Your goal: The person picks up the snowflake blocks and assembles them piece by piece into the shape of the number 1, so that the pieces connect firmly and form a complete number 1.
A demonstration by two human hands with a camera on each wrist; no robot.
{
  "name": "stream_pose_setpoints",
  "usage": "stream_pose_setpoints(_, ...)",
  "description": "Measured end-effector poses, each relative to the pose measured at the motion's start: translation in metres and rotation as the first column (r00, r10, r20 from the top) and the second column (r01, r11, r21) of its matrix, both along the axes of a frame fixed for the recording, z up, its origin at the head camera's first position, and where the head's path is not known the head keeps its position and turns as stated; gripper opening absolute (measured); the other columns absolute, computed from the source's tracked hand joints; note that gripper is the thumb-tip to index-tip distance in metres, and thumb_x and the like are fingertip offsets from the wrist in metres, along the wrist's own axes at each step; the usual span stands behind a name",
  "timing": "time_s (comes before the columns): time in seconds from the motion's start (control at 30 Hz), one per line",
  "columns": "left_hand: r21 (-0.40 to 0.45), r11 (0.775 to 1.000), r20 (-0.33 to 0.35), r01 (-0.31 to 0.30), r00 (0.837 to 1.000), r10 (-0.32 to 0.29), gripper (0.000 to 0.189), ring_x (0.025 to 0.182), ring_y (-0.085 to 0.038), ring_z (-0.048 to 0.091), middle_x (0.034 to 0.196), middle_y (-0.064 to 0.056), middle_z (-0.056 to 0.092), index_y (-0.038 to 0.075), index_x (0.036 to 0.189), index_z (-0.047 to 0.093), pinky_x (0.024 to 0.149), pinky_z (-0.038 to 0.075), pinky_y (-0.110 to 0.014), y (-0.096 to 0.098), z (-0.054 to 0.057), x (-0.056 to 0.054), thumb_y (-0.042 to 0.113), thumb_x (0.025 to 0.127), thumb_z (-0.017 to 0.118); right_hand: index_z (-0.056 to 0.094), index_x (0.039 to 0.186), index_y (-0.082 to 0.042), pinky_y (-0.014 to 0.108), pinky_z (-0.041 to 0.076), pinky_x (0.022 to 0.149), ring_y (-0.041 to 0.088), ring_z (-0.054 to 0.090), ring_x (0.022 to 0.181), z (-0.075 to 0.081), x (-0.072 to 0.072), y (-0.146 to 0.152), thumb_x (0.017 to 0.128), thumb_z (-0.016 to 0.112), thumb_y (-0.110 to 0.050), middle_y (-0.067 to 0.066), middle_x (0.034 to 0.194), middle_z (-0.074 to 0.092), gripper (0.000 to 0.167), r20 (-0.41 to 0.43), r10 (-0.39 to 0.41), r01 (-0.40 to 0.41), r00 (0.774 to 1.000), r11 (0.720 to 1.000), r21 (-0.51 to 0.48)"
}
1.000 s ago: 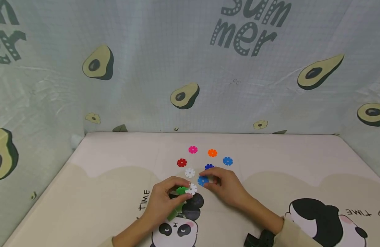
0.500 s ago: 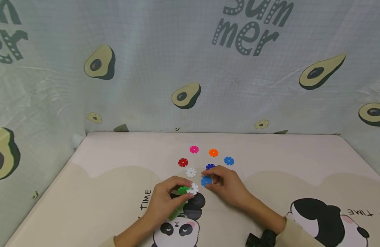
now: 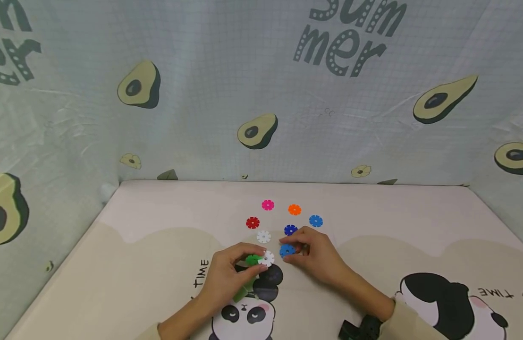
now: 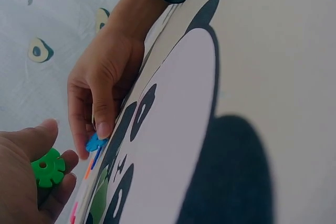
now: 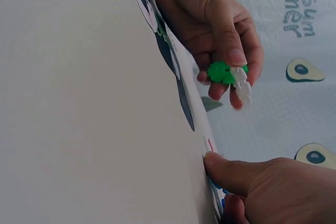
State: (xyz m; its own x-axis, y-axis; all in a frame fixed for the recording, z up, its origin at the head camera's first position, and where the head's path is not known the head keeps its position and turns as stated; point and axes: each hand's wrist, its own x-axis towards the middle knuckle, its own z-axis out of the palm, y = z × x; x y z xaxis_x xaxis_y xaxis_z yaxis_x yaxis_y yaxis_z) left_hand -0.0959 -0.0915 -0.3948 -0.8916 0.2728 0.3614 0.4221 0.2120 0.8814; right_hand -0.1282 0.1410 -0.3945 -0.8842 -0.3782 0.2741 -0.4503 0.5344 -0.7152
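Observation:
My left hand (image 3: 233, 269) grips a green notched snowflake disc (image 3: 253, 259) and a white snowflake disc (image 3: 267, 259). The two discs are slotted together at an angle, as the right wrist view shows with the green disc (image 5: 220, 72) and white disc (image 5: 242, 85). My right hand (image 3: 314, 252) pinches a light blue snowflake disc (image 3: 287, 250) between thumb and fingers, low over the table and a short gap right of the white one. In the left wrist view that blue disc (image 4: 95, 142) sits under the thumb tip. A dark blue disc (image 3: 291, 230) lies just beyond my right fingertips.
More loose discs lie farther back on the table (image 3: 117, 264): white (image 3: 263, 236), red (image 3: 252, 222), pink (image 3: 267, 205), orange (image 3: 294, 209) and light blue (image 3: 316, 221). An avocado-print curtain (image 3: 193, 118) stands behind. A black device (image 3: 360, 328) is at my right wrist.
My right hand has drawn slightly to the right with the light blue disc, widening the gap to the white disc. The dark blue disc shows more. My left hand keeps its grip.

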Motion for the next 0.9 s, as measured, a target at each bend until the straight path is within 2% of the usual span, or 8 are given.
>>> stream_pose_setpoints(0.2,0.012,1.0,0.007,0.0,1.0,0.0,0.025,0.091,-0.014,0.067,0.107,0.005,0.07,0.016,0.102,0.072,0.076,0.055,-0.031,0.0,0.0,-0.001,0.015,0.078,0.079,0.075,0.103,-0.018,0.022,0.048,0.058,0.008,0.053,0.069,0.002,-0.002,0.003,0.077,0.081,-0.014,-0.01,0.081,0.059,0.027,-0.018,0.006,-0.005,1.0,1.0,0.014)
stream_pose_setpoints(0.47,-0.014,1.0,0.051,-0.025,0.998,0.026,0.028,0.088,-0.011,0.067,0.106,0.005,0.07,0.017,0.106,0.072,0.076,0.055,-0.03,0.0,0.001,0.0,0.018,0.079,0.079,0.075,0.105,-0.018,0.023,0.053,0.07,0.008,0.059,0.077,0.007,-0.003,0.008,0.082,0.076,-0.01,-0.01,0.09,0.067,0.025,0.042,-0.001,0.0,0.999,1.0,0.014)
stream_pose_setpoints(0.63,-0.023,0.999,0.078,-0.032,0.996,0.033,0.029,0.089,-0.01,0.067,0.106,0.006,0.07,0.016,0.106,0.072,0.078,0.054,-0.029,0.0,0.001,0.0,0.018,0.078,0.079,0.075,0.106,-0.019,0.024,0.054,0.072,0.007,0.061,0.08,0.008,-0.004,0.011,0.083,0.075,-0.01,-0.009,0.094,0.069,0.024,0.069,0.006,-0.006,0.998,1.0,-0.004)
stream_pose_setpoints(0.9,-0.021,0.999,0.05,-0.045,0.998,0.046,0.029,0.089,-0.01,0.067,0.106,0.005,0.07,0.017,0.105,0.072,0.077,0.054,-0.028,-0.001,0.0,0.001,0.016,0.077,0.08,0.075,0.105,-0.019,0.024,0.054,0.075,0.008,0.063,0.082,0.008,-0.005,0.012,0.084,0.075,-0.015,-0.009,0.096,0.07,0.022,0.102,-0.002,0.008,0.995,0.999,-0.052)
